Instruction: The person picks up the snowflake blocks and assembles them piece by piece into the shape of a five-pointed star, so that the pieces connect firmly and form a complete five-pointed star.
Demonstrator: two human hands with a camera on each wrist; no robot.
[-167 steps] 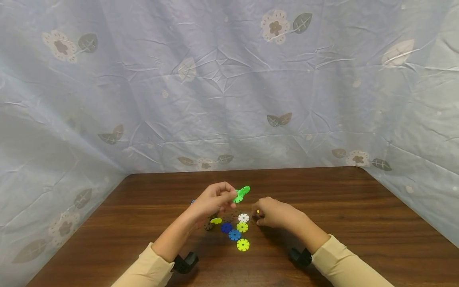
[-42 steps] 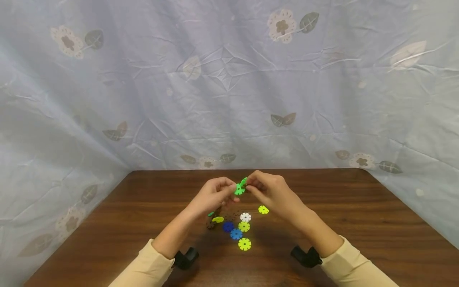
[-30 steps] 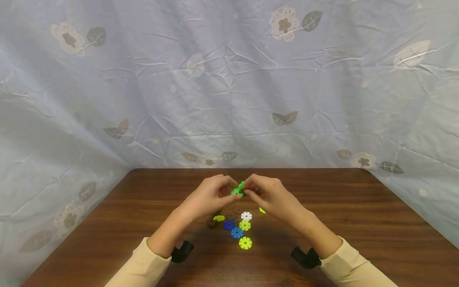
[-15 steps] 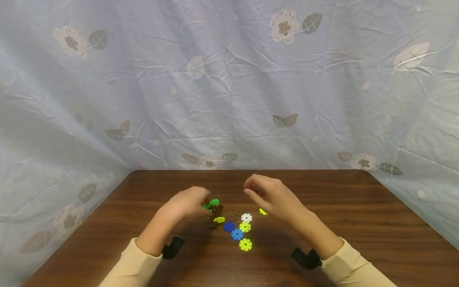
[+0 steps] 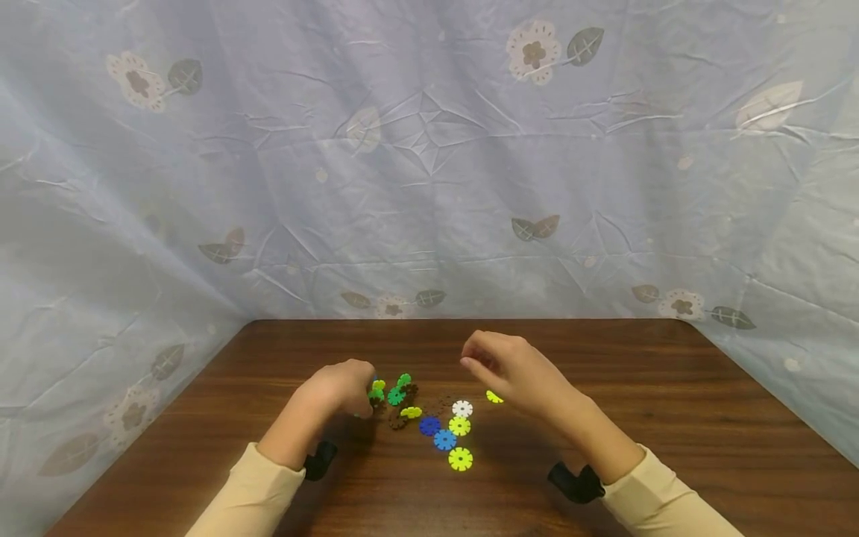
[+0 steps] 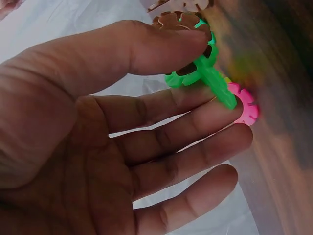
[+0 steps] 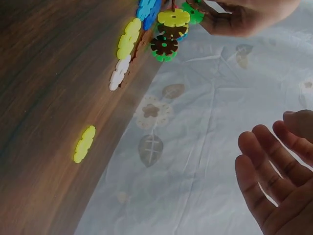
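Note:
My left hand [image 5: 338, 388] is low at the left of a cluster of notched interlocking plastic discs. In the left wrist view its thumb lies over a brown disc [image 6: 178, 20] and its index finger is behind a green disc [image 6: 215, 83], so the pair appears pinched. A pink disc [image 6: 247, 105] shows beyond the fingertips. Beside the hand stand green discs [image 5: 397, 395], joined with brown ones [image 5: 398, 421]. Loosely bent above the table, my right hand [image 5: 513, 365] holds nothing; a yellow disc [image 5: 494, 397] lies below its fingers.
On the wooden table [image 5: 604, 418] loose discs lie in the middle: white [image 5: 462, 409], dark blue [image 5: 430, 426], lighter blue [image 5: 445, 439] and yellow [image 5: 460, 459]. Several flat brown discs [image 5: 444, 403] blend into the wood. A patterned curtain [image 5: 429, 186] encloses the table.
Both hands were at the green discs in the air. My left hand has since dropped down and left to the cluster; green discs now show there. The right hand has barely moved, now holding nothing.

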